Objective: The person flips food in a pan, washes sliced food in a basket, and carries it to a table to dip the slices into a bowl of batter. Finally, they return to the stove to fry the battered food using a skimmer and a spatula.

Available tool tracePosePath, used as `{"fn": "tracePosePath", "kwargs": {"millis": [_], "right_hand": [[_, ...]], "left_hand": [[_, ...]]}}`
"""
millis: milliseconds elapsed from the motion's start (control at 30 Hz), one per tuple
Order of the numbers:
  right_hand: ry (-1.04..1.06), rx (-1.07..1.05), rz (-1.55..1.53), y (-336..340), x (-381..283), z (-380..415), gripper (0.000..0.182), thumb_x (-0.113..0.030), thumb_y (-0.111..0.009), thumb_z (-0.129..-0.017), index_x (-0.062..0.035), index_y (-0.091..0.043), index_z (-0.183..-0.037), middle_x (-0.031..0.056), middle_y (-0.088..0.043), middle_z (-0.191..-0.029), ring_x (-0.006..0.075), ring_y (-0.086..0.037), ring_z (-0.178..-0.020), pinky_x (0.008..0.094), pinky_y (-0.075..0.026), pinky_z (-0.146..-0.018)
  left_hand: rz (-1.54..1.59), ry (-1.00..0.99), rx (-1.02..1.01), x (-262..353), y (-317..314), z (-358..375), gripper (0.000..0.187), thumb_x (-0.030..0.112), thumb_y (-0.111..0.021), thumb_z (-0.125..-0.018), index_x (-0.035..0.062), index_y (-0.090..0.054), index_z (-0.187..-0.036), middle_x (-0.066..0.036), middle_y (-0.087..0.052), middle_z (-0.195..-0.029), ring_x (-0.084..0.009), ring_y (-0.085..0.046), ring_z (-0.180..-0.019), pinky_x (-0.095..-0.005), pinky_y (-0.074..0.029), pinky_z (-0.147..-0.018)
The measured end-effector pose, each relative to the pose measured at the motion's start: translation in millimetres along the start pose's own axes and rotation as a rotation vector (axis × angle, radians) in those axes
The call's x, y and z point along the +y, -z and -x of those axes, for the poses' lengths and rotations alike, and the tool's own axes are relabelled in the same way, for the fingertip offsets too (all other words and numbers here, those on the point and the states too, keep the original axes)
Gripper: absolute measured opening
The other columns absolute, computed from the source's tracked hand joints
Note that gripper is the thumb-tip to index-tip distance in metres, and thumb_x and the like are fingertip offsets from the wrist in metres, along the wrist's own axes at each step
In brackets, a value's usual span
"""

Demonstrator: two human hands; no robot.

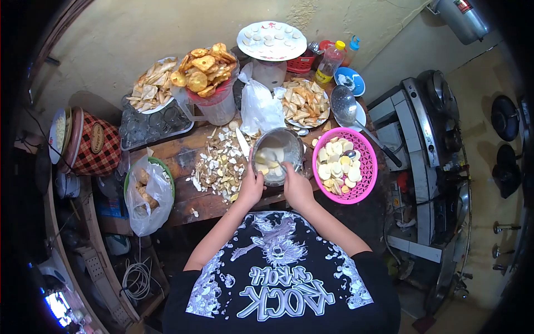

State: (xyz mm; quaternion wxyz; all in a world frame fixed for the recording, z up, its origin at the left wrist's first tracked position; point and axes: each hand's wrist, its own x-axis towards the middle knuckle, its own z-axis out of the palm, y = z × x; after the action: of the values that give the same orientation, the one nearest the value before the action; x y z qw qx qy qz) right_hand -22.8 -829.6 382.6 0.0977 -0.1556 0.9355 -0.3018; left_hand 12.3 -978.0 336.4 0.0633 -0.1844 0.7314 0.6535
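Observation:
A metal pot (296,149) stands tilted toward me at the table's front, with pale batter and pale slices inside. My left hand (251,186) is closed on the pot's near left rim. In my right hand (297,188), at the near right rim, the fingers are closed round the handle of a spoon (276,160) whose bowl dips into the batter. Right of the pot, a pink basket (367,178) holds many pale round slices (336,161) and a small spoon. A knife (242,143) lies left of the pot, beside a pile of peelings (214,167).
Behind are a plastic pitcher topped with fried slices (203,72), a white plastic bag (261,106), plates of folded pastries (305,103) and a skimmer (345,106). A plastic bag of tubers (147,192) sits at left. A stove (425,117) stands at right.

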Motion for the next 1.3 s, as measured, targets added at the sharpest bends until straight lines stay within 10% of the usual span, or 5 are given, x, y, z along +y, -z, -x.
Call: {"fn": "tracePosePath", "kwargs": {"millis": [333,967,1167,1300], "right_hand": [[0.248,-0.056,0.245,7.3,17.0,3.8,0.029,-0.006,-0.050,-0.073,-0.0100,-0.062,-0.099,0.0157,-0.059,-0.069,0.0305,-0.059,-0.061,0.0404,-0.047,-0.054],[0.070,0.326,0.316,6.6,31.1,-37.0,0.036,-0.003,-0.050,-0.072,-0.0152,-0.062,-0.104,0.0142,-0.057,-0.074,0.0307,-0.058,-0.064,0.0416,-0.045,-0.058],[0.108,0.013,0.234,6.2,22.1,-12.1,0.035,-0.004,-0.050,-0.073,-0.0133,-0.062,-0.104,0.0152,-0.054,-0.074,0.0314,-0.057,-0.065,0.0407,-0.047,-0.059],[-0.050,0.017,0.332,17.7,23.5,-32.0,0.033,-0.006,-0.047,-0.075,-0.0129,-0.061,-0.104,0.0192,-0.060,-0.080,0.0317,-0.060,-0.076,0.0402,-0.048,-0.066]], "left_hand": [[0.013,-0.029,0.044,-5.1,-1.7,-0.3,0.059,0.009,-0.036,-0.088,0.0109,-0.003,-0.137,-0.018,-0.048,-0.113,-0.0164,-0.057,-0.072,-0.0254,-0.050,-0.054],[0.003,-0.043,0.057,-6.5,-5.3,-1.5,0.064,0.008,-0.035,-0.087,0.0222,0.001,-0.138,-0.025,-0.048,-0.115,-0.0227,-0.061,-0.061,-0.0305,-0.051,-0.056],[-0.131,-0.011,0.052,9.8,-5.1,5.0,0.065,0.009,-0.035,-0.087,0.0224,0.003,-0.138,-0.022,-0.059,-0.083,-0.0246,-0.061,-0.056,-0.0340,-0.050,-0.056],[-0.139,0.009,0.010,20.1,-4.2,7.4,0.063,0.009,-0.036,-0.087,0.0156,0.000,-0.138,-0.021,-0.053,-0.108,-0.0194,-0.060,-0.060,-0.0291,-0.050,-0.056]]}}
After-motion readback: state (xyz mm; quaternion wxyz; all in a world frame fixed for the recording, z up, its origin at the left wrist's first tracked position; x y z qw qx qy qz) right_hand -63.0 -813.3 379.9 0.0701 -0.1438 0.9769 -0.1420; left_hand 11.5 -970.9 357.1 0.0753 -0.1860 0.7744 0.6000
